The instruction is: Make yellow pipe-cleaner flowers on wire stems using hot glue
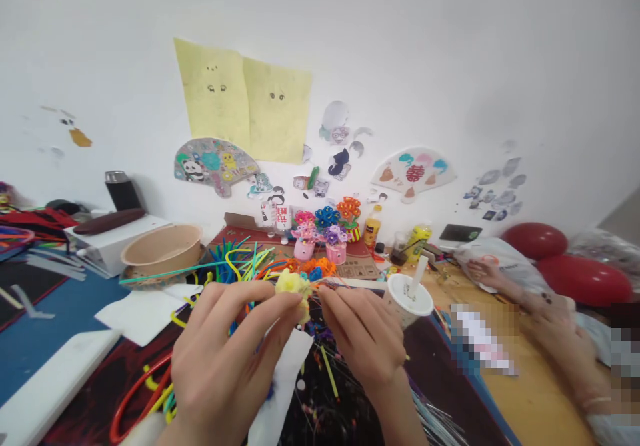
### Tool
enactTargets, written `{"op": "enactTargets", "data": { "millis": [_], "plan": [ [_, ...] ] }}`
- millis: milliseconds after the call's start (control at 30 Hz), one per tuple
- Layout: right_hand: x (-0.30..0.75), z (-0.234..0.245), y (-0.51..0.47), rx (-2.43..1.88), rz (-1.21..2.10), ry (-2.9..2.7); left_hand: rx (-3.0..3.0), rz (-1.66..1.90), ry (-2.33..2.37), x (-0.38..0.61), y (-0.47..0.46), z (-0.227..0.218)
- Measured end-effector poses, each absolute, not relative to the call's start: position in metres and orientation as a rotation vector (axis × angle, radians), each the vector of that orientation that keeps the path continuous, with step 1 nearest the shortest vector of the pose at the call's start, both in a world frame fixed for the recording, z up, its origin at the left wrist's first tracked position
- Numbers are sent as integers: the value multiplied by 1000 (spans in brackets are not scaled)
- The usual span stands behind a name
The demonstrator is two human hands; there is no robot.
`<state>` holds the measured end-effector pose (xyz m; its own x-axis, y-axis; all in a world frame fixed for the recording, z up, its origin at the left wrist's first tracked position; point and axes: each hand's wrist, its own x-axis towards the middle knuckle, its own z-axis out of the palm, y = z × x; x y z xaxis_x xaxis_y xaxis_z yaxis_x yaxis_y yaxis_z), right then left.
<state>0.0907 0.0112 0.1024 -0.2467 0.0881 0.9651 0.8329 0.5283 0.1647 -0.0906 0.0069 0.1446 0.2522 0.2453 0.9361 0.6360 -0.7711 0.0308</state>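
A yellow fuzzy pipe-cleaner flower (294,285) is raised over the table between both my hands. My left hand (225,359) is closed, pinching the flower from the left with thumb and fingers. My right hand (363,336) is closed too, pinching the flower's right side where thin stems stick out. Behind the flower lies a heap of coloured pipe cleaners (245,263). Small finished flower pots (320,236) stand further back.
A white lidded cup with a straw (409,296) stands just right of my right hand. A brown paper bowl (163,247) sits at back left. Another person's arm (545,319) lies along the right side. Red balloons (560,259) rest at far right. Red scissors (133,399) lie at lower left.
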Motion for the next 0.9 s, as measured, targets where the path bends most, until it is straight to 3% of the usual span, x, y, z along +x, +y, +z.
{"op": "enactTargets", "data": {
  "millis": [200, 400, 633, 900],
  "plan": [
    [88, 103, 9, -788, -843, -1655, -2202, -1537, -794, -90, 4, 145],
    [93, 100, 6, -847, -702, -1596, -2306, -1613, -1150, -94, 9, 131],
    [115, 95, 1, -936, -600, -1557, -2599, -1276, -1012, -87, 25, 92],
    [128, 87, 8, -985, -757, -1765, -2385, -1405, -896, -73, 26, 117]
  ]
}}
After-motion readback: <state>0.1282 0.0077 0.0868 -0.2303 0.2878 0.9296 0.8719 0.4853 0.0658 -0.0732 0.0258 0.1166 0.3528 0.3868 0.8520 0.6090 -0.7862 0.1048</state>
